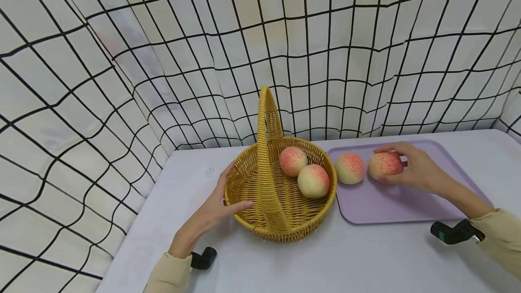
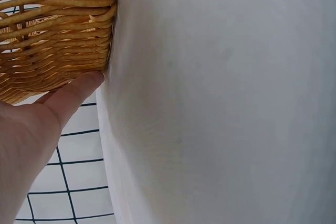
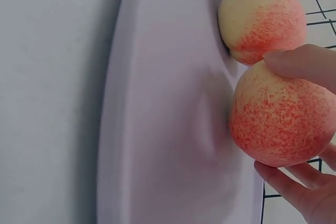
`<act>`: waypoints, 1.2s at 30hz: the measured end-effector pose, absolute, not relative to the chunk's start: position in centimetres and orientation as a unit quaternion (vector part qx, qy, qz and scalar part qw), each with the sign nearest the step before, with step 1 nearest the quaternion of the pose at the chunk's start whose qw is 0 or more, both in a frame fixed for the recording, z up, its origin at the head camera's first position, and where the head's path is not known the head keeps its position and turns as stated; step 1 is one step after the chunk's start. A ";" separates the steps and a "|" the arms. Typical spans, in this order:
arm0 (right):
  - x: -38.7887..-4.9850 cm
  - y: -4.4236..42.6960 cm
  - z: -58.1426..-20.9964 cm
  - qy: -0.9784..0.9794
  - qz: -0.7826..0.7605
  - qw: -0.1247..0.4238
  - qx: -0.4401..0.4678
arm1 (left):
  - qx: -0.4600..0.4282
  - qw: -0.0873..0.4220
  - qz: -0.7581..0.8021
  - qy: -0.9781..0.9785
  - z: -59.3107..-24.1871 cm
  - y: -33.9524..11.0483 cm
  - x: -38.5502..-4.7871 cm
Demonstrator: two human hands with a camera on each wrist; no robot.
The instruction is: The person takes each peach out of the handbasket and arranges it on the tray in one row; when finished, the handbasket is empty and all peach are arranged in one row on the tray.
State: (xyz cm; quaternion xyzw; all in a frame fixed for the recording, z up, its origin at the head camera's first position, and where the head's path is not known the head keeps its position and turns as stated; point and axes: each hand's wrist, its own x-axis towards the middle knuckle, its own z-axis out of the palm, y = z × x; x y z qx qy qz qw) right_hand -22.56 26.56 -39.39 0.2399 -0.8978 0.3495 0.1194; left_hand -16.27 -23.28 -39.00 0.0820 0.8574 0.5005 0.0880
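Observation:
A yellow wicker basket (image 1: 285, 234) with a tall arched handle holds two peaches, one at the back (image 1: 293, 161) and one nearer the front (image 1: 313, 181). My left hand (image 1: 213, 209) grips its left side, thumb over the rim; in the left wrist view fingers (image 2: 79, 94) lie against the woven wall. On the lilac tray (image 1: 390, 207), my right hand (image 1: 421, 168) holds a peach (image 1: 386, 165) between thumb and fingers. Another peach (image 1: 350, 167) sits just left of it, by the basket. The right wrist view shows the held peach (image 3: 283, 116) close against the other peach (image 3: 262, 20).
A black wire grid (image 1: 309, 58) over pale sheeting stands behind and to the left of the white table (image 1: 317, 266). Black wrist devices are on both arms, at the left wrist (image 1: 204, 258) and the right wrist (image 1: 453, 232).

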 end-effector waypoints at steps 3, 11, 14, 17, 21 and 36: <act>-22.5 26.4 -39.4 -0.897 0.342 0.122 0.251 | 0.084 0.088 0.498 0.858 -39.0 -23.3 -16.3; -22.3 26.2 -39.6 -0.889 0.363 0.115 0.253 | 0.086 0.086 0.493 0.861 -38.9 -23.4 -16.2; -22.3 26.2 -39.6 -0.889 0.363 0.120 0.253 | 0.087 0.086 0.493 0.861 -38.9 -23.4 -16.2; -22.4 26.2 -39.7 -0.891 0.353 0.135 0.253 | 0.087 0.086 0.492 0.862 -38.9 -23.4 -16.2; -22.6 26.4 -39.7 -0.894 0.340 0.145 0.253 | 0.085 0.087 0.490 0.863 -38.9 -23.4 -16.3; -22.6 26.5 -39.5 -0.887 0.346 0.143 0.271 | 0.091 0.088 0.497 0.858 -38.8 -23.4 -16.3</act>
